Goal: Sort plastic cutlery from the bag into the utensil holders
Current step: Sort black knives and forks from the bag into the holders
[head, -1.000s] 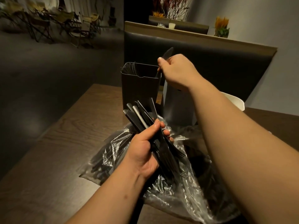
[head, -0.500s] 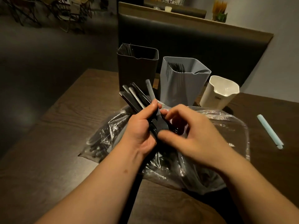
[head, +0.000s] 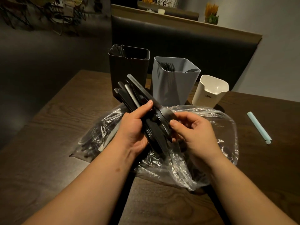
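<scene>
My left hand (head: 133, 129) grips a bundle of black plastic cutlery (head: 129, 95) above a clear plastic bag (head: 211, 127) on the dark wooden table (head: 48, 143). My right hand (head: 193, 133) pinches the wide end of one black spoon (head: 165, 113) in that bundle. Behind stand three holders: a black holder (head: 129, 70) with cutlery inside, a grey holder (head: 173, 82) with black cutlery inside, and a smaller white holder (head: 210, 93) whose inside looks bare. More black cutlery lies inside the bag at left.
A pale blue stick-like object (head: 259, 127) lies on the table at right. A dark padded bench back (head: 194, 43) rises behind the holders. The table's left edge drops to the floor.
My right hand came back from the grey holder to the bundle and now pinches a spoon. The view tilted down, and the bundle sits a little more spread.
</scene>
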`<state>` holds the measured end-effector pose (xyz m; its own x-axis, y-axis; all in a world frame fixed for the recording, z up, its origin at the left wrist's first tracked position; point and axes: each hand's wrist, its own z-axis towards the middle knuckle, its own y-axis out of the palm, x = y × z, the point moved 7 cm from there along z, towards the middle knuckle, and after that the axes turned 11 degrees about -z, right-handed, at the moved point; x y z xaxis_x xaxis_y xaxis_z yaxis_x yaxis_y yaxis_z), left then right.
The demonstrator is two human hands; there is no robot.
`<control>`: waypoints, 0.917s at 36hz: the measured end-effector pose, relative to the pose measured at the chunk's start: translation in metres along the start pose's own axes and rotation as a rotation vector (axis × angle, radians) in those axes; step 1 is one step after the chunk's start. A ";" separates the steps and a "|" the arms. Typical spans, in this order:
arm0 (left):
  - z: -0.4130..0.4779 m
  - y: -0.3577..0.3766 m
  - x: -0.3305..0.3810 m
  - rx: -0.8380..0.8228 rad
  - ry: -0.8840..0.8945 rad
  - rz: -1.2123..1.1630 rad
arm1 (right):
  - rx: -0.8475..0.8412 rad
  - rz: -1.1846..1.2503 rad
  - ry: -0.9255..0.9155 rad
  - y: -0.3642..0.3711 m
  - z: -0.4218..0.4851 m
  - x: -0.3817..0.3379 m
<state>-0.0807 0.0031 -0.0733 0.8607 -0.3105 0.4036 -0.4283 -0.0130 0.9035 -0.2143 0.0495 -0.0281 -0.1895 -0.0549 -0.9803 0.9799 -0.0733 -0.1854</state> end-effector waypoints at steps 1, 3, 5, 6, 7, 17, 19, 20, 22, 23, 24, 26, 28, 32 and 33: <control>0.000 -0.001 -0.001 -0.007 -0.017 0.005 | -0.001 0.057 0.032 0.000 0.000 0.002; -0.001 0.001 -0.003 -0.036 -0.041 -0.001 | -0.006 0.147 0.069 0.000 0.001 0.005; -0.003 0.005 -0.001 -0.058 -0.031 -0.018 | -0.012 0.162 0.058 -0.001 0.002 0.005; -0.002 0.004 0.001 -0.051 -0.013 -0.024 | -0.010 0.141 0.032 -0.002 0.002 0.004; -0.002 0.004 0.002 -0.045 0.005 -0.028 | -0.007 0.106 -0.002 -0.003 0.001 0.002; 0.001 0.006 0.001 -0.104 -0.018 -0.080 | -0.089 0.171 0.062 0.010 -0.003 0.004; -0.001 0.006 0.001 -0.079 -0.019 -0.072 | -0.095 0.157 0.048 0.009 -0.002 0.004; -0.002 0.007 0.001 -0.080 -0.022 -0.076 | -0.096 0.139 0.025 0.008 -0.002 0.003; -0.003 0.010 0.001 -0.082 -0.038 -0.100 | -0.110 0.132 -0.053 0.007 -0.003 -0.002; -0.004 0.011 0.001 -0.083 -0.045 -0.121 | -0.120 0.131 -0.105 0.007 -0.005 -0.005; -0.003 0.011 0.002 -0.084 -0.046 -0.147 | -0.120 0.110 -0.167 0.007 -0.007 -0.010; -0.002 0.011 0.003 -0.092 -0.039 -0.177 | -0.084 0.022 -0.299 0.006 -0.012 -0.018; -0.002 0.013 0.004 -0.102 -0.028 -0.198 | -0.046 -0.050 -0.389 0.006 -0.016 -0.026; -0.007 0.018 0.006 -0.140 -0.042 -0.278 | -0.092 -0.022 -0.470 0.009 -0.018 -0.035; -0.008 0.019 0.007 -0.148 -0.044 -0.294 | -0.077 -0.053 -0.497 0.009 -0.018 -0.036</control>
<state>-0.0808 0.0082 -0.0523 0.9273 -0.3551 0.1182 -0.1154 0.0291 0.9929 -0.1972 0.0685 0.0041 -0.2274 -0.5219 -0.8221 0.9663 -0.0161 -0.2571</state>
